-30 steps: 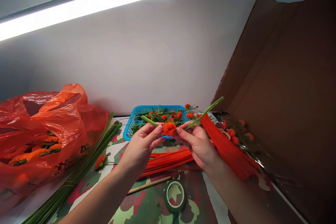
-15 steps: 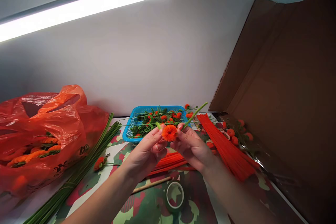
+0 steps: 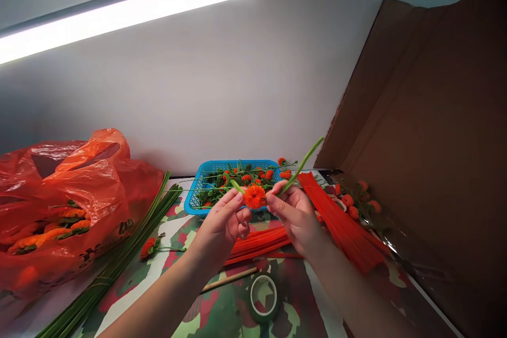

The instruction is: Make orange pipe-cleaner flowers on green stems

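Observation:
My left hand (image 3: 222,216) pinches an orange fuzzy pipe-cleaner flower (image 3: 254,197) at its left edge, in front of the blue basket. Between the thumb and fingers of my right hand (image 3: 295,215) is a green pipe cleaner (image 3: 304,162), whose long end sticks up to the right. A short green end also shows above my left fingertips; the stretch between is hidden behind the flower and fingers. Both hands are closed, with the flower between them. Beneath them lies a bundle of orange-red pipe cleaners (image 3: 259,243).
Finished flowers and green pieces fill the blue basket (image 3: 190,198). More red pipe cleaners (image 3: 343,227) lie at right, long green stems (image 3: 114,264) at left beside a red plastic bag (image 3: 99,169). Tape roll (image 3: 264,298) and wooden stick (image 3: 229,280) sit in front; cardboard (image 3: 420,105) stands right.
My right hand has moved slightly right, away from the flower, and the green pipe cleaner's free end has shifted up and right. My left hand has barely moved.

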`<state>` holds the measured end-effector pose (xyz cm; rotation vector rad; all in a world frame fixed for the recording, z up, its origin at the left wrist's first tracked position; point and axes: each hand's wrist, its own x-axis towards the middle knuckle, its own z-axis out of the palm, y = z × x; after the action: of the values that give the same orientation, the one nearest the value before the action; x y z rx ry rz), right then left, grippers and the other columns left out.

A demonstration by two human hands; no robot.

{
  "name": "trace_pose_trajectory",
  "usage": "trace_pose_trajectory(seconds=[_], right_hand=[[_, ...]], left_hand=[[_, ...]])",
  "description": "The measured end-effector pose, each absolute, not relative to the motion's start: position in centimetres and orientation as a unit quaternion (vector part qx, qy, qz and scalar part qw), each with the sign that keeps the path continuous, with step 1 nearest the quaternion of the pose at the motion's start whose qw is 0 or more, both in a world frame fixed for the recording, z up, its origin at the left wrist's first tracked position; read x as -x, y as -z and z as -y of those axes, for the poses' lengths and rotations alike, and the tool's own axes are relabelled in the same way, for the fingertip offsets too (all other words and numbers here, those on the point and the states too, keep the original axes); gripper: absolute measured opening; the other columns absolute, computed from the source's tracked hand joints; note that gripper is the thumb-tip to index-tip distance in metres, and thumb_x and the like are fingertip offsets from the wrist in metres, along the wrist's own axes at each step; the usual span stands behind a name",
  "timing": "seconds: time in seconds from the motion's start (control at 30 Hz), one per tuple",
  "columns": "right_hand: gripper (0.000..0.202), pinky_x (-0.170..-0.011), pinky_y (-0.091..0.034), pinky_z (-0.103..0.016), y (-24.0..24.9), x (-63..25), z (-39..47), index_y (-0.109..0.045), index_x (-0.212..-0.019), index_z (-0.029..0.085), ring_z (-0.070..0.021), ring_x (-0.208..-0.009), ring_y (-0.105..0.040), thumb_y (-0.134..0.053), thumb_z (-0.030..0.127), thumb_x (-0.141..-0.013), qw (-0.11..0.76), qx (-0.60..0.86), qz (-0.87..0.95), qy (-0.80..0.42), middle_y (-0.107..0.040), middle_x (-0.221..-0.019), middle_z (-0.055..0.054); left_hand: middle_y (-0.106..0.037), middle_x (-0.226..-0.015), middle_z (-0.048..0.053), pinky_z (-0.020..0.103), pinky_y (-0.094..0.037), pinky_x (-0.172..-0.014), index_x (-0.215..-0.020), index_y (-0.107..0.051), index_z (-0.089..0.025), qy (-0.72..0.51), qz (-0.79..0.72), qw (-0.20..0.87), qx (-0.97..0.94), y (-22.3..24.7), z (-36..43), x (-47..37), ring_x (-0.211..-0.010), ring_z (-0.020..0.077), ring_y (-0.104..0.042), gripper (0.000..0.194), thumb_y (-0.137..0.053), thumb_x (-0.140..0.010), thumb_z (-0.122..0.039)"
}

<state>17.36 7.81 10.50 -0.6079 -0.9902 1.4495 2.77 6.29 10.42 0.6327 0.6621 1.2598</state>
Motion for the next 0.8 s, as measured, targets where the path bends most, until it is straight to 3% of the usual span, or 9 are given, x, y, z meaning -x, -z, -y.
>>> trace_pose_trajectory(seconds=[0.2, 0.4, 0.8], right_hand=[[0.012, -0.063, -0.049, -0.023, -10.64, -17.71, -7.12, -0.063, -0.078, 0.021, -0.0111, -0.069, -0.060, -0.073, 0.022, -0.071, 0.603, 0.286, 0.576, -0.472, -0.065, -0.075, 0.003], [0.014, -0.074, -0.050, -0.030, -10.52, -17.89, -6.89, -0.066, -0.079, 0.022, -0.0154, -0.078, -0.063, -0.068, 0.010, -0.073, 0.629, 0.281, 0.672, -0.270, -0.066, -0.077, 0.000], [0.018, -0.071, -0.049, -0.034, -10.15, -17.94, -7.10, -0.066, -0.083, 0.024, -0.0173, -0.075, -0.061, -0.066, 0.009, -0.074, 0.660, 0.229, 0.681, -0.221, -0.066, -0.077, -0.001]], left_hand=[[-0.059, -0.053, -0.003, 0.013, -0.042, -0.039, -0.077, -0.058, -0.016, -0.556, -0.311, 0.711, -0.298, -10.55, -6.10, -2.76, -0.043, 0.0059, -0.051, 0.038, -0.085, -0.057, -0.035], [-0.059, -0.053, -0.004, 0.011, -0.044, -0.041, -0.076, -0.062, -0.015, -0.560, -0.320, 0.694, -0.320, -10.45, -6.10, -2.71, -0.044, 0.0052, -0.053, 0.033, -0.083, -0.060, -0.035], [-0.056, -0.050, -0.005, 0.012, -0.042, -0.041, -0.070, -0.056, -0.016, -0.545, -0.324, 0.683, -0.364, -10.62, -5.63, -2.75, -0.044, 0.0054, -0.051, 0.031, -0.079, -0.066, -0.036]])
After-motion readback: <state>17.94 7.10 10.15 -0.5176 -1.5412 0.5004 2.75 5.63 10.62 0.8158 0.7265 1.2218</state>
